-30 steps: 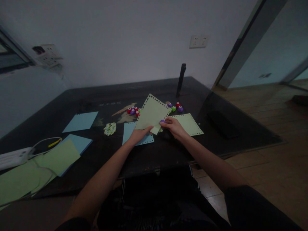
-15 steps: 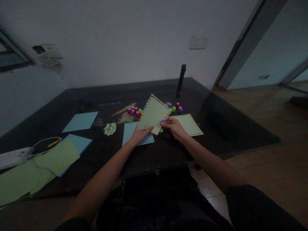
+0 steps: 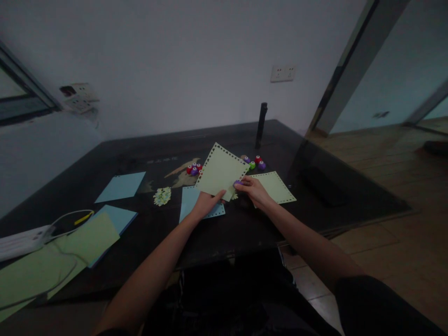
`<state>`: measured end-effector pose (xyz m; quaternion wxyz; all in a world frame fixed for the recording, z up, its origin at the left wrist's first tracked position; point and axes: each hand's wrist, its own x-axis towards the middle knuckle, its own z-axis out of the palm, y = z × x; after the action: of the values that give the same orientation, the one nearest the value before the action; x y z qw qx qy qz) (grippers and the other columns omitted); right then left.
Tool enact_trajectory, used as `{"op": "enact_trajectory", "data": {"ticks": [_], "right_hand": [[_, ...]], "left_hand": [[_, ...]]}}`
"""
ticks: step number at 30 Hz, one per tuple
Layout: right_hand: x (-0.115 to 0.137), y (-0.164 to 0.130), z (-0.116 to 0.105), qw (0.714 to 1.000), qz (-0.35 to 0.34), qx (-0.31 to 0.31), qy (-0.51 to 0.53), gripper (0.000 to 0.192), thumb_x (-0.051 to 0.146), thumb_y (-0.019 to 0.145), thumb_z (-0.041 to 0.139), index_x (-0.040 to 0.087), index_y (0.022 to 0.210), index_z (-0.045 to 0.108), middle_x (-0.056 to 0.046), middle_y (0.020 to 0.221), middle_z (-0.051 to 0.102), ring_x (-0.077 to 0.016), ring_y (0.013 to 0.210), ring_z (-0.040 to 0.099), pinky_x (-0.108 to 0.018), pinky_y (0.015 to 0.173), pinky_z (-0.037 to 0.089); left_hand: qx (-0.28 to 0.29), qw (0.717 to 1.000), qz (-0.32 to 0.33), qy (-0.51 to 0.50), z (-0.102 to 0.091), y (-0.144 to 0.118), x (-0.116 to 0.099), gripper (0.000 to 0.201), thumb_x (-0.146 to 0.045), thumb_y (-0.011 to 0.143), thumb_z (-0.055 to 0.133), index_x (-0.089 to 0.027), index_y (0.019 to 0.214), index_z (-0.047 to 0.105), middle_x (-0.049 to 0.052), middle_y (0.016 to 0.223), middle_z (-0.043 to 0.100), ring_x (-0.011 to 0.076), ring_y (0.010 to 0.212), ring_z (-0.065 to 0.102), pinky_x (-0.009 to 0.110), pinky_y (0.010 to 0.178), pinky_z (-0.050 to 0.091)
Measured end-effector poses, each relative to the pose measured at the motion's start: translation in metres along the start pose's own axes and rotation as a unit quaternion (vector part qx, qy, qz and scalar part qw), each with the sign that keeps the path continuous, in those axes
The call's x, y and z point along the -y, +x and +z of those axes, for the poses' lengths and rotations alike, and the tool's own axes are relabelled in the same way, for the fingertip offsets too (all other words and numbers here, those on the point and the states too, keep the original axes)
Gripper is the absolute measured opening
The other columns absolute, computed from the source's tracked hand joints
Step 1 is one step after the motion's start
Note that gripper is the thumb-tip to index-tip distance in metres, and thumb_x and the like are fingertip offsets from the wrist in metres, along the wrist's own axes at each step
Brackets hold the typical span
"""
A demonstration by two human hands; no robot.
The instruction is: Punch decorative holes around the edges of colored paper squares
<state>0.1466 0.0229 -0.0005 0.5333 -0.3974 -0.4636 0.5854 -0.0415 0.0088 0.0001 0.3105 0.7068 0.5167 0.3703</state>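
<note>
A pale green sheet of paper (image 3: 222, 170) with small holes punched along its upper edges is held tilted above the table. My left hand (image 3: 206, 204) is closed on its lower edge, thumb on top. My right hand (image 3: 255, 190) pinches a small purple craft punch (image 3: 238, 183) at the sheet's lower right edge, beside a small corner flap (image 3: 228, 192). Whether the paper sits inside the punch's slot I cannot tell. Beneath my left hand lies a blue sheet (image 3: 189, 200) with holes along its edges. Another punched green sheet (image 3: 278, 187) is by my right hand.
Several red and purple punches (image 3: 194, 170) sit behind the held sheet, with more punches (image 3: 258, 159) to its right. Paper scraps (image 3: 162, 196) are piled at left. Blue paper (image 3: 121, 186), green sheets (image 3: 87, 235), a power strip (image 3: 21, 243) and a black upright post (image 3: 261, 126) are also around.
The view has tilted slightly, so the scene sits lower. The held sheet has shifted a little left relative to the punch. Both hands keep their hold.
</note>
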Motion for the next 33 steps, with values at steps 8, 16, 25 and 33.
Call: {"op": "enact_trajectory", "data": {"ticks": [8,16,25,33], "right_hand": [[-0.0003,0.0005,0.0007,1.0,-0.021,0.007,-0.022,0.029,0.029,0.052,0.08,0.017,0.069,0.06,0.0,0.07,0.064,-0.0138,0.067,0.058,-0.03,0.071,0.045],[0.0032,-0.0025,0.0033,0.999,-0.013,0.021,-0.02,0.031,0.026,0.055,0.079,0.018,0.08,0.063,-0.001,0.08,0.067,-0.0143,0.073,0.06,-0.032,0.076,0.047],[-0.0022,0.0022,-0.0001,0.999,0.024,0.02,0.028,0.038,0.024,0.052,0.082,0.018,0.086,0.065,-0.001,0.081,0.069,-0.0136,0.074,0.063,-0.031,0.08,0.048],[0.0025,0.0019,-0.0032,0.997,0.047,0.05,0.03,0.025,0.032,0.066,0.075,0.018,0.085,0.068,-0.004,0.088,0.069,-0.0121,0.071,0.063,-0.028,0.075,0.05]], "left_hand": [[0.011,0.999,-0.003,0.051,-0.0046,-0.0027,-0.0098,0.033,-0.036,0.082,0.047,-0.024,0.054,0.062,0.001,0.07,0.072,0.0225,0.104,0.06,0.034,0.109,0.028],[-0.007,1.0,-0.012,0.027,-0.0038,0.0007,-0.0003,0.035,-0.042,0.081,0.047,-0.022,0.059,0.066,0.002,0.066,0.072,0.0221,0.097,0.062,0.034,0.108,0.028],[-0.03,0.999,-0.021,0.026,-0.0068,-0.0004,-0.0047,0.036,-0.041,0.081,0.048,-0.022,0.057,0.067,0.003,0.069,0.072,0.0229,0.099,0.061,0.033,0.107,0.029],[-0.044,0.998,-0.034,0.007,-0.0088,0.0017,0.0001,0.039,-0.043,0.082,0.047,-0.02,0.056,0.065,0.005,0.065,0.071,0.0228,0.09,0.064,0.033,0.102,0.036]]}}
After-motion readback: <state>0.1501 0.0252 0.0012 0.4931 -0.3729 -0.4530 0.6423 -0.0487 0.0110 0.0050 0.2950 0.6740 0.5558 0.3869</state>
